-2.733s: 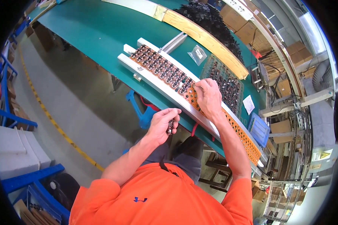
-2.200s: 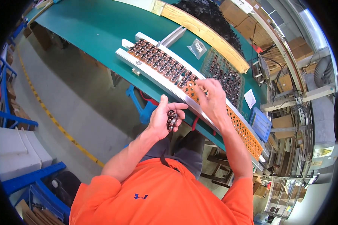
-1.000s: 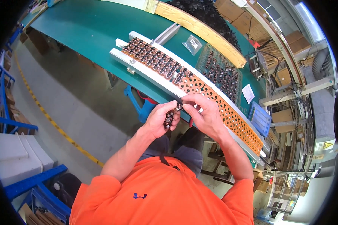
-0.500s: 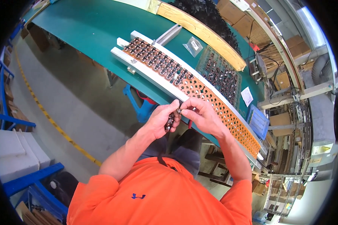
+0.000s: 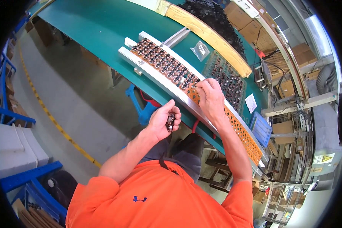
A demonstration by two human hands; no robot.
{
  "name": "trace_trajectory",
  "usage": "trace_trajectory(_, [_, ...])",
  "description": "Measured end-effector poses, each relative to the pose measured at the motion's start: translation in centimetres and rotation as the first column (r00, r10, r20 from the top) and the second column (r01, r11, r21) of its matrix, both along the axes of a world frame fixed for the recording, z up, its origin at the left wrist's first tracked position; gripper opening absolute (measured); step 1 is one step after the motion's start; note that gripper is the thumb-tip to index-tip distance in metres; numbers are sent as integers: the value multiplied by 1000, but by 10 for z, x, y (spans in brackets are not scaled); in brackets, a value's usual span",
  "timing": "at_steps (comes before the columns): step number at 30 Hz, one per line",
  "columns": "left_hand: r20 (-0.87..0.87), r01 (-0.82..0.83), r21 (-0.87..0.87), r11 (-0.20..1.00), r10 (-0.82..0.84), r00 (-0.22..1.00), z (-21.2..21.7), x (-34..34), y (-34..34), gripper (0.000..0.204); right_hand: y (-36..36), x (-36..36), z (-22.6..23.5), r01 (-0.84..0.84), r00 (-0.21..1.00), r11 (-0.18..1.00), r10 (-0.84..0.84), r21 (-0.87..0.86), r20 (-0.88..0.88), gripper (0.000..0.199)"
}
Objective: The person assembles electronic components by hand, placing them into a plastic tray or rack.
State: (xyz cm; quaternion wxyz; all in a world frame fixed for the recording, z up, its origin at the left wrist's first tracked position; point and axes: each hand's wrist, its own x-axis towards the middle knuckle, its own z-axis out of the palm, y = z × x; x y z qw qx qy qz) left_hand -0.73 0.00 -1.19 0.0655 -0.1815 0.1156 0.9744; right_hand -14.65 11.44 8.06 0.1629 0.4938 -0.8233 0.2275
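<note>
My left hand [image 5: 163, 118] is curled around several small, shiny, dark round parts [image 5: 170, 121], just off the near edge of the bench. My right hand [image 5: 212, 99] reaches over the long orange perforated panel [image 5: 242, 131], thumb and fingers pinched together at its surface. Whatever is between those fingertips is too small to make out. Rows of shiny dark round parts [image 5: 161, 60] fill the panel's far-left portion, ending beside my right fingertips. The holes toward the near right hold none. Pale metal rails [image 5: 155, 74] run along both sides of the panel.
On the green bench [image 5: 87, 22] lie a transparent tray of dark parts [image 5: 230, 85], a small plastic bag [image 5: 200, 50], a paper slip [image 5: 250, 103] and a blue bin [image 5: 260, 127]. A long wrapped yellowish bar [image 5: 211, 32] stretches behind them. A blue stool [image 5: 140, 108] stands below the bench's edge.
My right hand has left my left hand and moved forward onto the orange panel, beside the end of the filled rows. My left hand stays nearly in place, still holding its parts.
</note>
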Motion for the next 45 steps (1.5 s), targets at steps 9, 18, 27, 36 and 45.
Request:
trace_trajectory(9, [20,-15,-13,1000,15,1000,1,2,-4,38,-5,-1,-6,26,999,996,-22,86,-42,6])
trace_trajectory(18, [5,-17,-10,1000,17,1000,-1,2,-4,39,-5,-1,-6,22,996,993,-11,116,-94,6])
trace_trajectory(27, [26,-15,-24,1000,16,1000,1,0,-3,40,-5,-5,-2,6,995,983,12,182,-99,5])
trace_trajectory(36, [33,6,-15,1000,-6,999,6,1,4,47,11,35,25,-153,976,983,135,103,169,17])
trace_trajectory(45, [24,86,-175,981,-83,996,6,1,9,62,19,69,24,-405,887,863,292,301,358,25])
